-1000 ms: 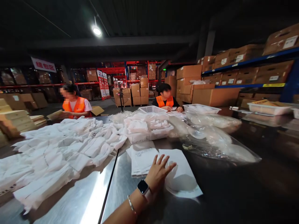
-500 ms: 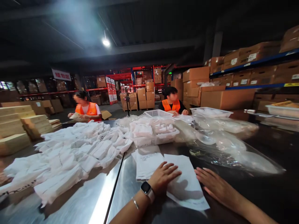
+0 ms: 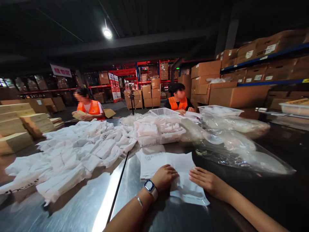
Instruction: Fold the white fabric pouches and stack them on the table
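A flat white bag (image 3: 184, 190) lies creased on the dark tabletop in front of me. My left hand (image 3: 166, 176), with a watch on the wrist, has its fingers curled over the bag's left edge; the fingertips are partly hidden. On the opposite edge rests my right hand (image 3: 209, 182), its fingers stretched out side by side over the bag. A stack of similar white bags (image 3: 149, 166) with dark print lies just left of and behind it, partly overlapped by the bag.
Behind the stack stands a white plastic basket (image 3: 149, 141) holding white packets. Many white bags (image 3: 70, 158) are heaped on the left. Clear plastic wrapping (image 3: 241, 148) covers the back right. Two people in orange vests (image 3: 95, 108) sit across the table, with cartons (image 3: 205, 69) beyond.
My right hand has moved left onto the bag. The left hand's spread fingers have curled in at its edge. The bag has shifted slightly left and wrinkled in the middle.
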A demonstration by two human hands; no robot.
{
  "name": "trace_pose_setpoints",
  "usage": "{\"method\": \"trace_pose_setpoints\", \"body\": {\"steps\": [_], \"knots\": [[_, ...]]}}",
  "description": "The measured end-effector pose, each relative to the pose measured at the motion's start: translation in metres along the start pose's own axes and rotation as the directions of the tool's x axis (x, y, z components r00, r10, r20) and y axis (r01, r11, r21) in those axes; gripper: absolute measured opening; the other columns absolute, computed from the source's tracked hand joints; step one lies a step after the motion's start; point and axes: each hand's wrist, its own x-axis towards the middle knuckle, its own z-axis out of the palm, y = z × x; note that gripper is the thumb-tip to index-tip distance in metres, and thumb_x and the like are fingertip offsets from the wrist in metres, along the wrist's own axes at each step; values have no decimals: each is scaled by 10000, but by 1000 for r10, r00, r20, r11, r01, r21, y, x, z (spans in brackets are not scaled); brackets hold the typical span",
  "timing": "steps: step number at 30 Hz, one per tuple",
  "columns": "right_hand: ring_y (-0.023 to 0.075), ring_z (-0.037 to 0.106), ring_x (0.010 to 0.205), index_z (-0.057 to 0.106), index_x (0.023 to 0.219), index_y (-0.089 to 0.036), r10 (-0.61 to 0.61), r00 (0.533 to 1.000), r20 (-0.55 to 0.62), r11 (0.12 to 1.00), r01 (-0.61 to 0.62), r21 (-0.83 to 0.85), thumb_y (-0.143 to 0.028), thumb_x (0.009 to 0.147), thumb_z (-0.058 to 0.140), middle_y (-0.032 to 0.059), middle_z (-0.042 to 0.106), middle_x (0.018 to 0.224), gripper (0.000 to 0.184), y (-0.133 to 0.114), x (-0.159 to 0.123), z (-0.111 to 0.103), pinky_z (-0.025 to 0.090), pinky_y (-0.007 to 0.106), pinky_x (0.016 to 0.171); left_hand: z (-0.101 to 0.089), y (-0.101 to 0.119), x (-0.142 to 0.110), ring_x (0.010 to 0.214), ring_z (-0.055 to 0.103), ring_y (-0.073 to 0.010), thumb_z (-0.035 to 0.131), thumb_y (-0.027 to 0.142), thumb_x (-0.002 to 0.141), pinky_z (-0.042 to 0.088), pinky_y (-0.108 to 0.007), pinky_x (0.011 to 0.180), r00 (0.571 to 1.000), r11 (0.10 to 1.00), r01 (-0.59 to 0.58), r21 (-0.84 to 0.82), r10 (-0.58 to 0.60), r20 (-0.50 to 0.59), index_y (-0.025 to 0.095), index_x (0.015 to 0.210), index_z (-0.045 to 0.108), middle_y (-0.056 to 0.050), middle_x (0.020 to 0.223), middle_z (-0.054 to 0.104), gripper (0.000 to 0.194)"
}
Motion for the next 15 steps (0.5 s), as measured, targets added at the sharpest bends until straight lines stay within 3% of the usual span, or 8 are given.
{"method": "trace_pose_setpoints", "body": {"steps": [4, 8, 11, 13, 15], "knots": [[189, 499, 1281, 485, 1395, -192, 38, 996, -77, 999, -34, 42, -74, 965, 367, 96, 610, 1301, 462, 3, -5, 3, 380, 404, 1125, 1, -3, 0, 1047, 627, -190, 524, 208, 946, 414, -327, 1000, 999, 1000, 23, -7, -22, 38, 162, 1056, 665, -58, 1092, 712, 185], [187, 549, 1231, 489, 1395, -219, 28, 993, -116, 999, -25, 29, -32, 933, 343, 82, 632, 1271, 520, 5, -2, 5, 424, 390, 1095, -4, -2, -3, 1182, 568, -209, 514, 224, 930, 328, -383, 1110, 997, 997, 34, -63, -30, 68, 174, 1245, 590, -86, 1218, 661, 328], [185, 606, 1161, 544, 1351, -230, 37, 986, -160, 997, -26, 74, -73, 942, 360, 78, 675, 1203, 475, 6, 0, 6, 484, 383, 1036, -10, 0, -5, 1206, 553, -214, 500, 217, 905, 294, -399, 1134, 996, 974, 64, -218, -50, 67, 181, 1334, 533, -100, 1261, 636, 432], [196, 646, 1098, 612, 1281, -226, 141, 970, -197, 976, -104, 191, -221, 981, 384, 91, 700, 1151, 377, 5, -2, 8, 516, 372, 993, -11, 1, -8, 1170, 573, -217, 446, 241, 928, 302, -402, 1124, 991, 900, 127, -417, -133, 15, 173, 1293, 578, -99, 1247, 644, 394], [211, 676, 1031, 675, 1193, -217, 314, 925, -214, 911, -230, 342, -367, 994, 366, 106, 720, 1094, 397, 4, -5, 9, 552, 356, 930, -9, 1, -9, 1068, 608, -232, 450, 352, 946, 382, -388, 1048, 941, 706, 228, -671, -336, -33, 156, 1160, 666, -88, 1133, 689, 362]]}}
